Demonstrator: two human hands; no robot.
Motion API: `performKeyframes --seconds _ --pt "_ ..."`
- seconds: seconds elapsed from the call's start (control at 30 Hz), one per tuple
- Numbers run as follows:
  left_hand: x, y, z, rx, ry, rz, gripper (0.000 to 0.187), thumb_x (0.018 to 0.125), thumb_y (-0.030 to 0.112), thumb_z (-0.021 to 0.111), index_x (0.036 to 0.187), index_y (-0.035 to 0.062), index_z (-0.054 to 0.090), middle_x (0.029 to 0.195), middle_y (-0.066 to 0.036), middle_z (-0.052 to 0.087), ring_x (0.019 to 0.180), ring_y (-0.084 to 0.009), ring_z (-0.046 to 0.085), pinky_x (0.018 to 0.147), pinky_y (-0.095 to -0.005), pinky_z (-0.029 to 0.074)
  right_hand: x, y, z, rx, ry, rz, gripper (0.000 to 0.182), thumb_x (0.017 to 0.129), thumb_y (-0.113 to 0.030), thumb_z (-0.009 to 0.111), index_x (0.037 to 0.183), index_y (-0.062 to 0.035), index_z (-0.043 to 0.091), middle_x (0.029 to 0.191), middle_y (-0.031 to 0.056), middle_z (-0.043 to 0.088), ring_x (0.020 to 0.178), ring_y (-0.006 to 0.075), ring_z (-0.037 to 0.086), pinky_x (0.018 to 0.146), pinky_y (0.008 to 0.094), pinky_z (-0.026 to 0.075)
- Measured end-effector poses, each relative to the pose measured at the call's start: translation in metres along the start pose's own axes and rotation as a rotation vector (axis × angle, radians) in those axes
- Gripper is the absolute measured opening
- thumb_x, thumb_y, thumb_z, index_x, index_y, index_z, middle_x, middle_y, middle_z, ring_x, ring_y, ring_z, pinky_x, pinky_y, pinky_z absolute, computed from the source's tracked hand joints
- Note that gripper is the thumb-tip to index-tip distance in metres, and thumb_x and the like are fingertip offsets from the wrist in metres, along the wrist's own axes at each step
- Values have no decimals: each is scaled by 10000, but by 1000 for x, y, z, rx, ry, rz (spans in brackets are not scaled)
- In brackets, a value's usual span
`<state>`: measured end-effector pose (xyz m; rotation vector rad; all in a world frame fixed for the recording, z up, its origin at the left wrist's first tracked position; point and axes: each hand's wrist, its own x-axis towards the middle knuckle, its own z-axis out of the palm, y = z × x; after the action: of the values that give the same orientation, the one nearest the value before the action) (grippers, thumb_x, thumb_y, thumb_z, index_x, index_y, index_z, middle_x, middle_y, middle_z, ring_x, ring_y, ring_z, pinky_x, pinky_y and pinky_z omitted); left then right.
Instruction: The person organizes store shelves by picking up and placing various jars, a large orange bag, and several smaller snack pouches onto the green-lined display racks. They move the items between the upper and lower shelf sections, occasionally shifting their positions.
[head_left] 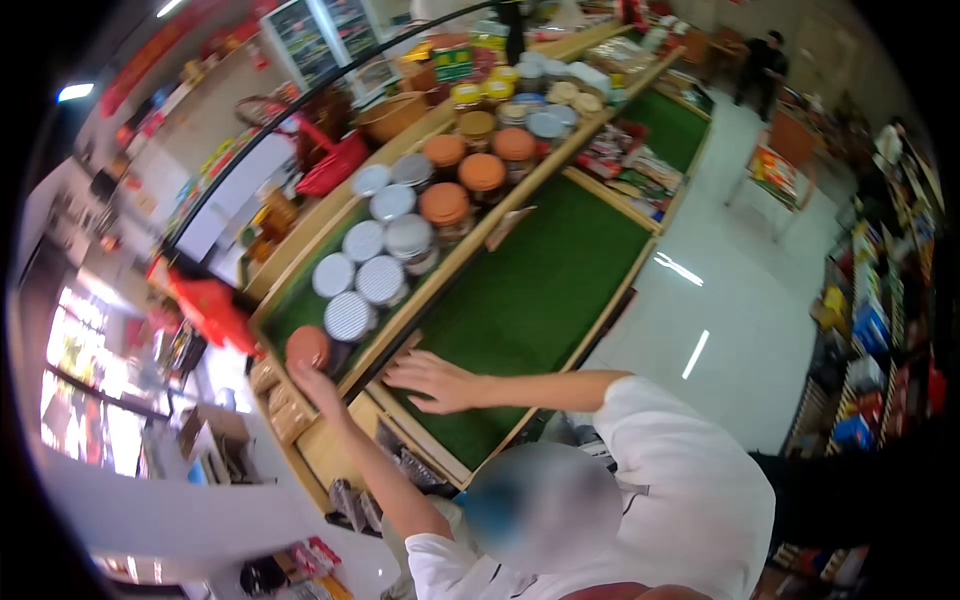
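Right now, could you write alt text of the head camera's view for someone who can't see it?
A person's left hand touches an orange-lidded jar at the end of a wooden-edged display shelf, near pale-lidded jars. The open right hand is over the adjacent green-lined bay.

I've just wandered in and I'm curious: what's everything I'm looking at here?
Orange-lidded jars: five, orange, one at the near end, four mid-display
Pale-lidded jars: eight in the near group, whitish or silvery, between those; others beyond too blurred to count
Yellow-lidded jars: about three, yellow, farther back
Lower surface: one in front, green, right of the jars
Packets: several, mixed, beyond that surface
Basket: one, red, upper left
Shelved goods: many, mixed, right edge
Sleeves: two, white, bottom
Left hand: one, bare, at the nearest orange lid
Right hand: one, bare, near the display's edge
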<state>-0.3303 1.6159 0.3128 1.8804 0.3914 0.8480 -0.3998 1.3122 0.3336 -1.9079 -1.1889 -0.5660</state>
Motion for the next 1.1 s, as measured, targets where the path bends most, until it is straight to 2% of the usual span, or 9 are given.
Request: performKeyframes --seconds 0.17,0.3,0.4,0.47,0.57,0.67,0.87,1.03,1.1 --pt "-137 157 72 -137 383 189 484 955 25 502 1409 -57 352 1424 -216 400 1279 -345 435 1093 -396 347 -245 -10 -72 -38 -125 704 490 826 -159 646 1298 -84 538 1136 148 614 1067 332 587 945 464 453" --pt "-322 204 169 -211 -492 186 482 862 -17 526 1330 -61 417 1367 -215 426 1309 -357 411 1118 -449 308 -468 -51 -137 -240 -106 1551 578 845 -371 633 1317 -55 525 1287 191 580 1172 360 564 1016 423 452" --pt "-462 131 224 -67 -1375 286 537 880 175 634 1355 -3 456 1410 -276 425 1347 -430 364 1124 -470 305 -624 -98 -168 -343 131 2058 465 805 -335 631 1122 5 621 1089 272 654 1049 424 629 880 468 514" --pt "-525 122 243 -113 -1650 297 553 892 239 638 1365 16 458 1391 -256 461 1324 -404 410 1116 -440 328 -683 -135 -178 -452 518 2276 435 794 -309 653 999 75 648 979 313 663 985 438 650 832 491 525" --pt "-584 107 286 -7 -1789 214 535 897 273 637 1354 37 488 1376 -244 487 1286 -387 459 1094 -419 360 -748 -174 -173 -171 627 2528 449 801 -321 654 893 118 663 913 325 667 871 402 691 757 468 547" --pt "-620 41 345 126 -1843 -33 461 914 286 609 1307 53 552 1311 -208 563 1231 -348 526 1059 -406 398 -743 -199 -176 181 748 2445 423 801 -318 658 859 99 689 864 282 686 718 342 709 660 423 561" --pt "-586 18 414 949 -1877 218 537 867 414 541 1190 -5 632 1198 -258 630 1168 -432 572 973 -481 461 -740 -196 -214 213 996 2423 384 820 -332 658 1028 -12 696 810 131 678 655 224 661 577 340 545" --pt "-588 57 438 652 -1698 57 442 875 353 532 1097 -3 673 986 -210 696 991 -341 658 874 -435 491 -780 -182 -262 90 1194 2352 500 799 -341 679 1115 45 642 824 192 687 622 254 682 633 377 559" --pt "-597 80 441 755 -1831 286 427 879 329 527 1077 -23 665 950 -207 689 972 -347 657 873 -444 492 -796 -168 -295 112 1228 2326 473 813 -332 680 1141 7 638 878 161 688 667 234 679 619 358 555"
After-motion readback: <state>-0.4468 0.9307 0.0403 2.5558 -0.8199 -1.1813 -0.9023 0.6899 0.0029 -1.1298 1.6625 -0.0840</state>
